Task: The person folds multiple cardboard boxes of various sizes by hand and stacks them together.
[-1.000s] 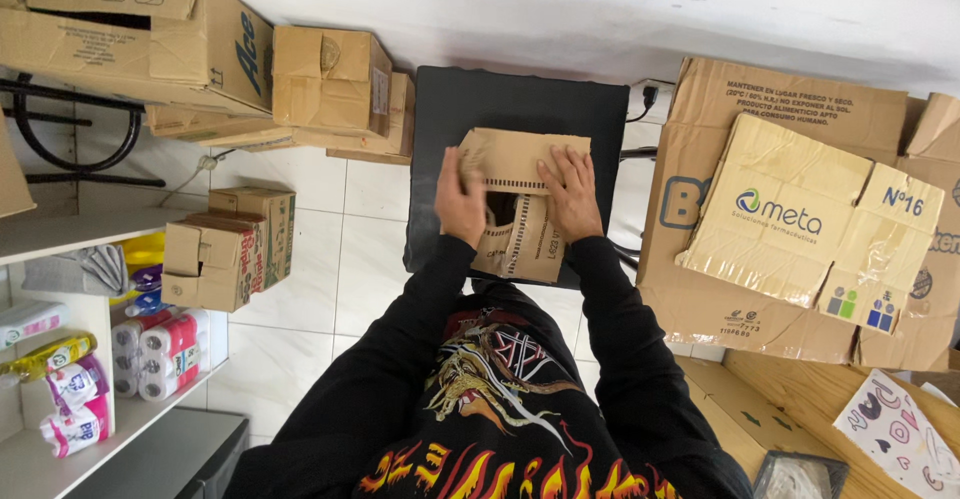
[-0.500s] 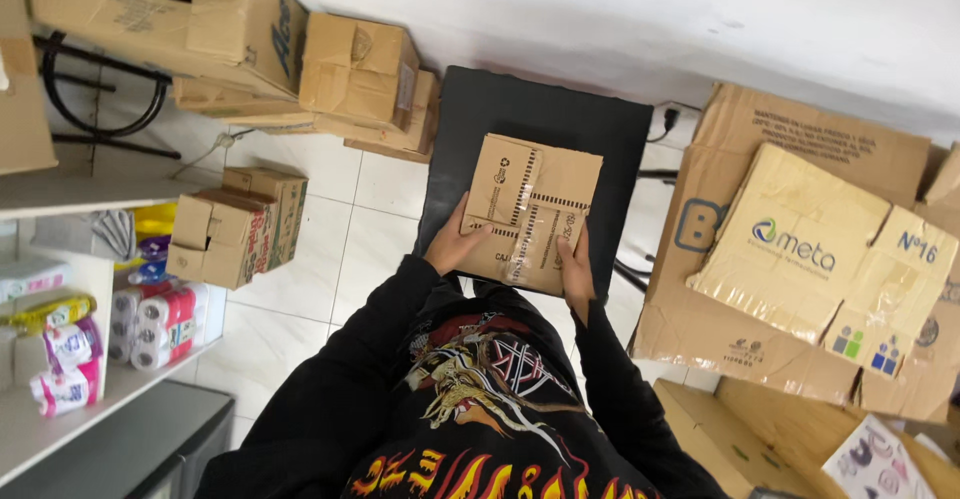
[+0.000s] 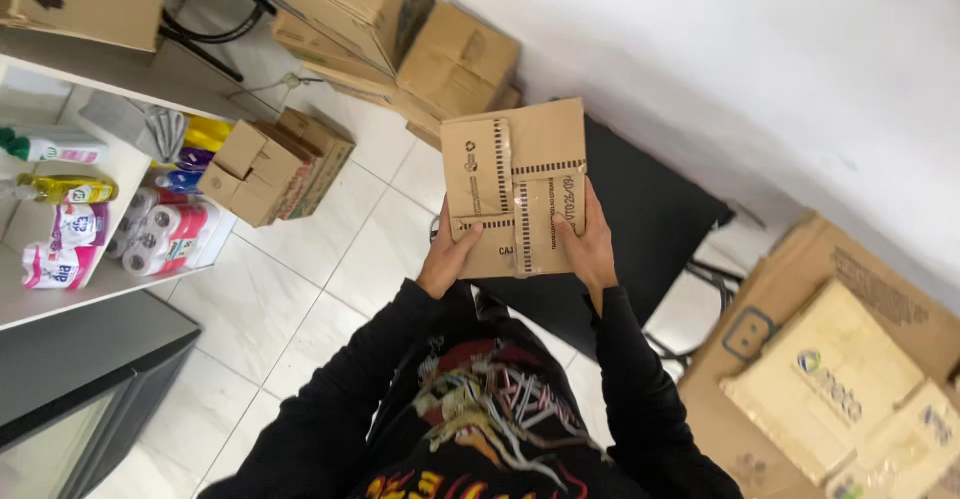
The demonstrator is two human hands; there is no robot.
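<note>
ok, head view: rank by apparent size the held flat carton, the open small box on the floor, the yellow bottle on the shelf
1. Flat carton, held by left hand and right hand; it is closest to the camera, so its true size is unsure.
2. Open small box on the floor.
3. Yellow bottle on the white shelf.

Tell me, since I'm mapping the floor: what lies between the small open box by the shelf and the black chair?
Only bare white tile floor lies between the open box and the chair, as the head view shows.
</note>
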